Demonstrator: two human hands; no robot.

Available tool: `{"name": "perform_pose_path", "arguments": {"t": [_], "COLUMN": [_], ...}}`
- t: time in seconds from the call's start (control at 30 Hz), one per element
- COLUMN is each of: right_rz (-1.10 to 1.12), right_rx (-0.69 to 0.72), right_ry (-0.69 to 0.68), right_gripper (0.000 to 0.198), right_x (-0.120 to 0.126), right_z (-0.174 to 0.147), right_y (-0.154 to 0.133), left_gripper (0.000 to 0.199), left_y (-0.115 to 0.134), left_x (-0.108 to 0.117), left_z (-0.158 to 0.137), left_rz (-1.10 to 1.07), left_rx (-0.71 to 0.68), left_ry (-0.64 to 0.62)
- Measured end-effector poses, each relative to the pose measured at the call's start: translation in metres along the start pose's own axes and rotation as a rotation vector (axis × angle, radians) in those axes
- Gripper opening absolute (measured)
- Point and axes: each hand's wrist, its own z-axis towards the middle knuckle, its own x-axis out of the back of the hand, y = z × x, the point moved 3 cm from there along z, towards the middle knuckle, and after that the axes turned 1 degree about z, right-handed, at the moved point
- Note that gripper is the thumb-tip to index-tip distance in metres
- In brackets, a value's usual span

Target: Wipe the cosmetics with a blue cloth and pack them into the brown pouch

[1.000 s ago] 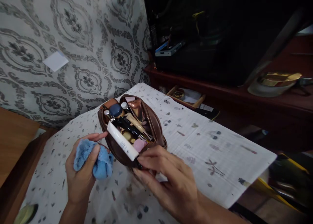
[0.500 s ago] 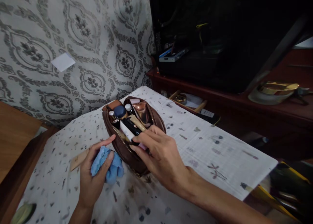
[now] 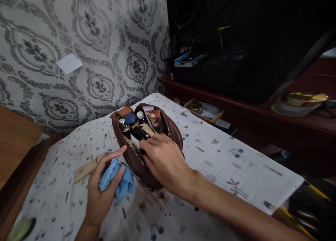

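Observation:
A blue cloth point(image 3: 124, 185) is bunched in my left hand point(image 3: 101, 188), whose thumb presses on it while the index finger stretches to the near side of a brown zip bag point(image 3: 131, 157). My right hand point(image 3: 165, 160) reaches into the open bag with its fingers curled down; the fingertips are hidden, so what they grip cannot be made out. Close to those fingers lies a white tube point(image 3: 134, 141) with a dark end. The bag also holds a beige tube point(image 3: 147, 129), a navy round-topped item point(image 3: 131, 119), a silver-capped bottle point(image 3: 124, 125), a white-capped bottle point(image 3: 141, 116) and a shiny copper pouch point(image 3: 154, 120).
A beige flat tube point(image 3: 85, 171) lies on the patterned white cloth point(image 3: 210, 164) beside my left hand. Patterned wallpaper point(image 3: 99, 41) rises behind. At right are a dark screen point(image 3: 223, 34), an open drawer point(image 3: 219, 116) and a gold-lidded jar point(image 3: 299, 106) on a shelf.
My right hand has moved deeper into the bag and now covers more of the white tube. My left hand keeps the blue cloth. The whole view has shifted slightly.

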Motion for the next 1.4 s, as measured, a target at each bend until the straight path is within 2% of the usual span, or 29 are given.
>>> {"name": "perform_pose_path", "arguments": {"t": [0.1,0.2,0.3,0.43,0.53,0.63,0.73,0.8,0.87,1.0,1.1,1.27,1.4], "right_rz": [-0.022,0.020,0.153,0.347,0.392,0.396,0.434,0.440,0.388,0.196,0.076,-0.005,-0.041], "right_rx": [0.008,0.030,0.021,0.001,0.014,0.054,0.174,0.268,0.298,0.229,0.199,0.130,0.092], "right_ry": [-0.045,-0.016,0.096,0.335,0.477,0.547,0.550,0.528,0.513,0.425,0.251,-0.214,-0.335], "right_gripper": [0.012,0.019,0.025,0.020,0.023,0.036,0.042,0.043,0.041,0.028,0.028,0.029,0.024], "right_x": [-0.001,-0.001,0.002,0.015,0.025,0.028,0.021,0.013,0.007,0.006,0.011,0.010,0.008], "right_z": [0.001,0.000,-0.004,-0.012,-0.021,-0.031,-0.039,-0.042,-0.044,-0.038,-0.024,0.003,0.014], "right_y": [0.002,0.004,0.010,0.017,0.017,0.010,0.001,-0.005,-0.007,-0.007,-0.003,0.005,0.007], "left_gripper": [0.025,0.026,0.026,0.029,0.028,0.022,0.020,0.023,0.027,0.034,0.041,0.046,0.051], "left_y": [-0.001,0.000,0.003,0.007,0.008,0.005,-0.005,-0.015,-0.027,-0.055,-0.073,-0.086,-0.095], "left_x": [0.000,0.001,0.001,0.001,0.001,0.004,0.011,0.018,0.025,0.036,0.039,0.037,0.033], "left_z": [0.000,0.000,0.001,0.001,0.000,-0.004,-0.009,-0.013,-0.019,-0.033,-0.045,-0.055,-0.059], "left_rz": [-0.016,-0.031,-0.011,0.006,0.010,0.006,0.014,0.024,0.005,-0.106,-0.187,-0.230,-0.243], "left_rx": [0.010,0.017,0.022,0.030,0.015,0.010,0.047,0.102,0.169,0.334,0.452,0.473,0.536], "left_ry": [-0.008,-0.017,-0.008,0.003,0.010,0.075,0.143,0.160,0.165,0.150,0.135,0.129,0.118]}}
